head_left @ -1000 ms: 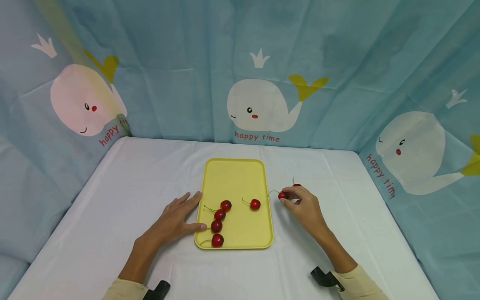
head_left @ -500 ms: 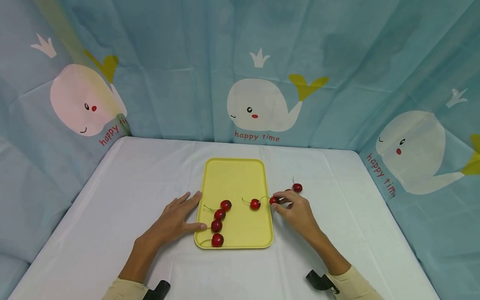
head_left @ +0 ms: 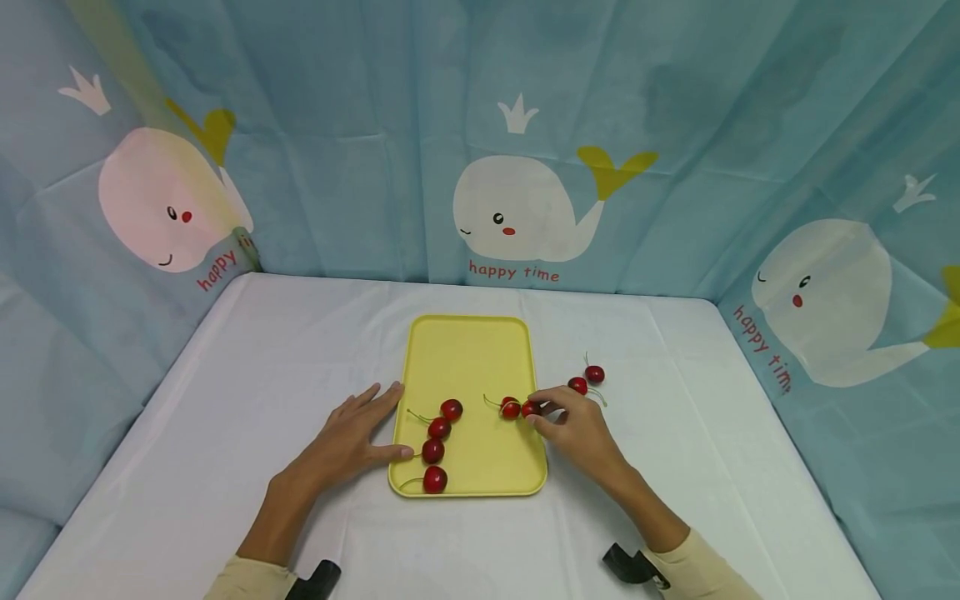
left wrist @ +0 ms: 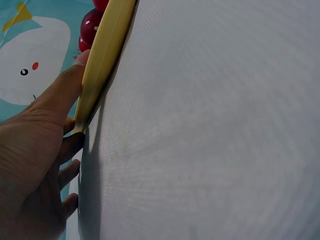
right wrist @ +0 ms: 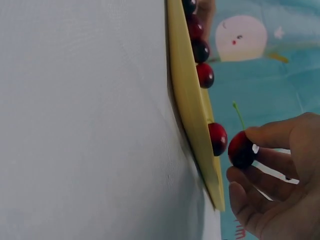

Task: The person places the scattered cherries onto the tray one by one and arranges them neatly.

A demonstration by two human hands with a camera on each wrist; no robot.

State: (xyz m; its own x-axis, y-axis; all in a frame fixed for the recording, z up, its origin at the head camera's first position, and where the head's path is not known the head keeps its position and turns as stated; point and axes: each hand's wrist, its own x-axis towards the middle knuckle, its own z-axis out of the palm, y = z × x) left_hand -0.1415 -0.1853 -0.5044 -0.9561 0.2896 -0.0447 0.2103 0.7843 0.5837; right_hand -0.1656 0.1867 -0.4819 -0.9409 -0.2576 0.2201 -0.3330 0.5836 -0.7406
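Note:
A cherry (head_left: 529, 409) with a green stem is pinched between the thumb and fingertips of my right hand (head_left: 577, 425), over the right side of the yellow tray (head_left: 468, 354). Just left of it, a single cherry (right wrist: 218, 139) lies on the tray; the right wrist view shows a small gap between the two. Near the tray's left side, several cherries (head_left: 432, 451) form a slanting line. My left hand (head_left: 348, 442) rests at the tray's left edge with fingers spread and fairly straight. Its thumb (left wrist: 62, 90) lies over the rim.
Two more cherries, an upper one (head_left: 595, 374) and a lower one (head_left: 577, 385), lie on the white tablecloth (head_left: 645, 333) right of the tray, behind my right hand. A blue curtain (head_left: 360, 167) with whale prints hangs around the table.
My right hand has carried the cherry leftward from the cloth to over the tray, beside the single cherry. The two cherries behind it have come into view. My left hand has stayed in place.

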